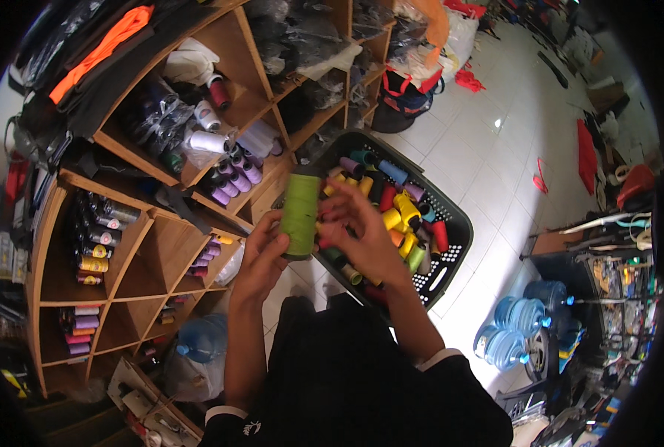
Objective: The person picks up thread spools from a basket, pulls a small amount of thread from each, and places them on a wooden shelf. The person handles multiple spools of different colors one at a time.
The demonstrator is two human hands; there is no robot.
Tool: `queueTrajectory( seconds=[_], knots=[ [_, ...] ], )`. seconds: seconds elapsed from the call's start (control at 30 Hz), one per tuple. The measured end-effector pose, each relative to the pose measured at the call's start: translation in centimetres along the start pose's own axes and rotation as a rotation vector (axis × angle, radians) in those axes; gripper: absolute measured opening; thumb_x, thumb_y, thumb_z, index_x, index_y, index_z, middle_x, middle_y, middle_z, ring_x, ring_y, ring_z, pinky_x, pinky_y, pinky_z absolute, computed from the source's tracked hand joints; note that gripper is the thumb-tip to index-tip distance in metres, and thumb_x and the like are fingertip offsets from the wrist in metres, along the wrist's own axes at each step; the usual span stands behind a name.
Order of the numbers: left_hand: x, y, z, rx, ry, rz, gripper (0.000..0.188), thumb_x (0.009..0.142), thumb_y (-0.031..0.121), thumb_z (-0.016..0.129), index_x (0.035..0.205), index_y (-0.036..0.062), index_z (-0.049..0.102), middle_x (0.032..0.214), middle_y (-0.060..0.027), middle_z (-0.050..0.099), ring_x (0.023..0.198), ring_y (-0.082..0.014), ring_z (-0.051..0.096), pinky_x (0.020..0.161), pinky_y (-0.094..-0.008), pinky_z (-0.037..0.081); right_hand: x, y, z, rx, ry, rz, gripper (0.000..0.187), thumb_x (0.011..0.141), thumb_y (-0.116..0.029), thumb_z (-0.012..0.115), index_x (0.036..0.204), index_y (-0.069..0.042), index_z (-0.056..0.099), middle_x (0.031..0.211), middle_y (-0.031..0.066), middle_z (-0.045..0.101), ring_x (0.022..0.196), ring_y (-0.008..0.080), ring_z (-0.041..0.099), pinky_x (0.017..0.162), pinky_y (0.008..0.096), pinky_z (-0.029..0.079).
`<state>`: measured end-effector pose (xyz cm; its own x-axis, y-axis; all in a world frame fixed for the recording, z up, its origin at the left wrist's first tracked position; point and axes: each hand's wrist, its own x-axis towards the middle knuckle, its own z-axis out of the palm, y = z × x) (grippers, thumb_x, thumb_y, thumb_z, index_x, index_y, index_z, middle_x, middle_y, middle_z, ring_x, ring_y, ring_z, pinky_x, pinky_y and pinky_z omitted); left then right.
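Note:
A large green thread spool stands nearly upright in front of me, held in my left hand, whose fingers wrap its lower left side. Just right of the spool is my right hand, its fingers spread and bent near the spool's side; whether the fingertips touch it I cannot tell. Beneath and beyond my right hand sits a dark green perforated basket, heaped with thread spools in yellow, red, blue, green and purple. My right hand hides part of the basket's contents.
A wooden shelf with square compartments fills the left side, holding purple spools, white spools and wrapped cones. Large blue water bottles stand at the right. A black bag rests beyond the basket on the white tiled floor.

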<state>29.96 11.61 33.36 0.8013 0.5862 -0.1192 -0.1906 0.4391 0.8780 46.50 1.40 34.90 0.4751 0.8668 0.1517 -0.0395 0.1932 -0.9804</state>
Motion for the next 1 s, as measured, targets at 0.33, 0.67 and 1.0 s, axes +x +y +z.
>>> queueTrajectory(
  seconds=[0.33,0.67,1.0],
  knots=[
    [-1.8,-0.4,-0.9,-0.115,0.126,0.290,0.061,0.086,0.027,0.067,0.133,0.0068,0.034,0.126,-0.0166,0.052,0.115,-0.0275,0.054,0.096,-0.0421,0.044,-2.2,-0.2,3.4,-0.305,-0.078,-0.210,0.016,0.077,-0.006,0.072,0.091,-0.001,0.066,0.090,0.0118,0.063,0.077,0.0200,0.061,0.069,0.0301,0.048],
    [-3.9,0.3,-0.3,-0.203,0.106,0.193,0.066,0.086,0.032,0.066,0.134,-0.0004,0.034,0.124,-0.0168,0.052,0.111,-0.0274,0.055,0.093,-0.0411,0.046,-0.2,-3.3,2.9,-0.224,-0.202,-0.249,0.004,0.081,0.000,0.063,0.083,0.000,0.060,0.079,0.0091,0.058,0.074,0.0199,0.058,0.067,0.0297,0.045],
    [-4.4,1.0,1.2,-0.267,0.098,0.218,0.067,0.086,0.029,0.061,0.137,-0.0031,0.032,0.130,-0.0223,0.047,0.113,-0.0313,0.055,0.095,-0.0431,0.046,0.8,-2.7,4.4,-0.236,0.033,-0.219,0.010,0.075,-0.001,0.069,0.084,-0.002,0.064,0.078,0.0068,0.058,0.069,0.0156,0.058,0.063,0.0265,0.044]
  ],
)
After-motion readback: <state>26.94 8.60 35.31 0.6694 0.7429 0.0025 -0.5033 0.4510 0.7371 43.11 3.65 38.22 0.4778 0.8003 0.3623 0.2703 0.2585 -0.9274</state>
